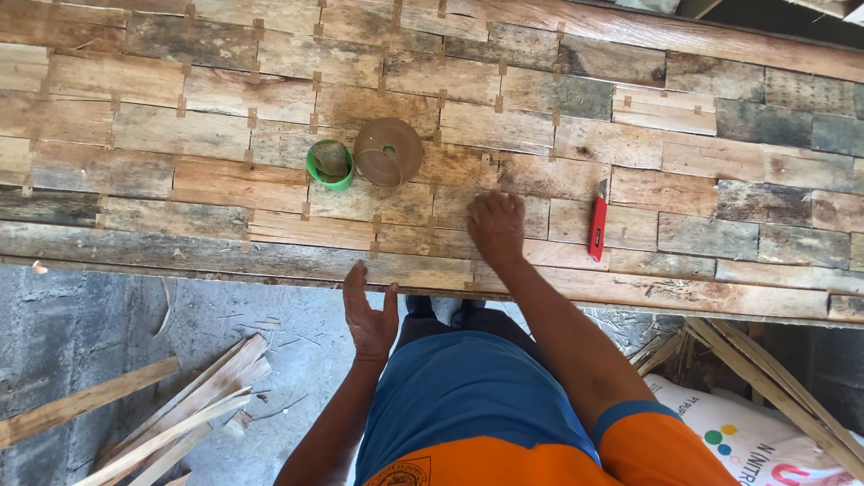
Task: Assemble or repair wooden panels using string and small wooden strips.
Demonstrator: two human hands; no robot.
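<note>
On the table [225, 184] of patchwork wood strips, right hand [496, 227] pressed palm-down, grip flat with fingers together, pinching nothing; red utility knife [598, 225] just beside to the right, apart from the fingers. Brown tape roll [388, 151] and green tape roll [329, 164] farther up-left, touching each other. Below the table edge, left hand [370, 315] open, grip spread and empty.

One printed sack on the floor

A white sack [747, 441] with coloured dots and lettering lies on the floor beneath the surface's near edge, right.
</note>
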